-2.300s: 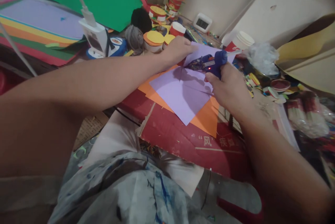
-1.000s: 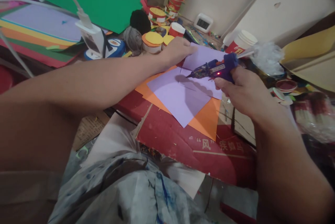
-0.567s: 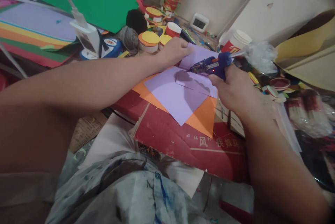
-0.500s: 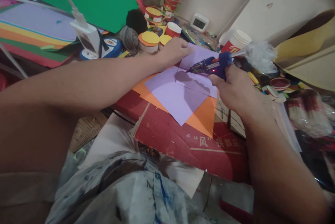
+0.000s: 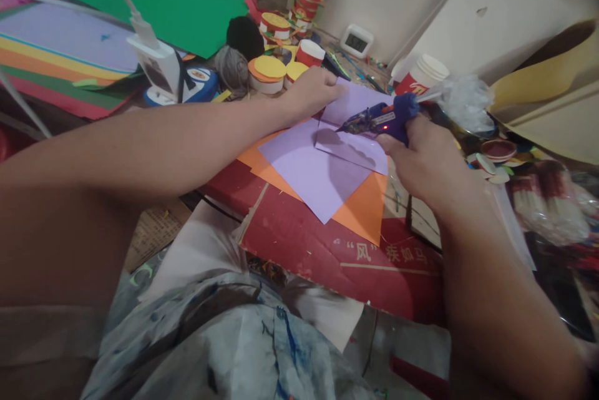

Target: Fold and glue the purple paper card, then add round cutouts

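A blue hot glue gun [image 5: 400, 114] is in my right hand [image 5: 428, 153], its red light lit and a glue stick at its back end. The nozzle points left, just over a folded flap of purple paper [image 5: 358, 100]. My left hand [image 5: 316, 93] grips that paper at its upper left edge, with the fingertips partly hidden. Beneath lies another part of purple paper [image 5: 316, 175], its corner pointing toward me. Orange paper [image 5: 367, 219] sticks out under it, on a red cardboard sheet [image 5: 299, 238].
Behind my left hand stand round yellow-topped paper pieces [image 5: 269, 67], a grey yarn ball [image 5: 233, 68] and a white digital clock [image 5: 356, 41]. A power plug [image 5: 156, 63] and coloured sheets [image 5: 60, 44] are at left. Paper cups [image 5: 421, 75] and bagged items [image 5: 550, 197] crowd the right.
The glue gun and my right hand have shifted slightly to the right along the purple flap. The flap's near edge stands out more clearly. My left hand stays in place.
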Action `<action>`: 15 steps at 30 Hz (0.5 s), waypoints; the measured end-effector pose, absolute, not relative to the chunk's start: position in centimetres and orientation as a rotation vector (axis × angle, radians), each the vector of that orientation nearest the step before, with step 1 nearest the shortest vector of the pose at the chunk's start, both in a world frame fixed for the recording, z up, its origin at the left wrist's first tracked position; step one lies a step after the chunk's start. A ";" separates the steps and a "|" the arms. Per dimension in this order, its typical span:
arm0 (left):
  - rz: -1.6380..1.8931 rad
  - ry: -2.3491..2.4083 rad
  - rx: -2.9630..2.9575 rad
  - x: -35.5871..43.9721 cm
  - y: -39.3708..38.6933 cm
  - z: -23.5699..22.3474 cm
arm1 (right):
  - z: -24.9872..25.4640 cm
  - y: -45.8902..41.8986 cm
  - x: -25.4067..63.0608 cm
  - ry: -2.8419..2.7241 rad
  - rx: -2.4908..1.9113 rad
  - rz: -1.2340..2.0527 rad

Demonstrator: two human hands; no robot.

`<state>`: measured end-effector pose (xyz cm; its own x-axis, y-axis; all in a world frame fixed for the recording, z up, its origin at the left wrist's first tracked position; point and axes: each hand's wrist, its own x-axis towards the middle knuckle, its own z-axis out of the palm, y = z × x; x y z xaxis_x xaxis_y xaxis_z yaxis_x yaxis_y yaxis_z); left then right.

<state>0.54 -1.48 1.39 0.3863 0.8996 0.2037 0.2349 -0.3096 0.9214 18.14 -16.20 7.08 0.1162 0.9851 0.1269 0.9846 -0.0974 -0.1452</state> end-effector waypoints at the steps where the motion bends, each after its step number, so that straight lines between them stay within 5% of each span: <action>1: 0.955 1.000 1.821 0.5 -1.5 1.4 | 6.7 -16.0 18.0 -1.961 -2.177 -0.003; 15: 0.961 0.994 1.862 0.6 -1.3 1.3 | 9.7 -17.5 19.7 -2.039 -2.471 -0.145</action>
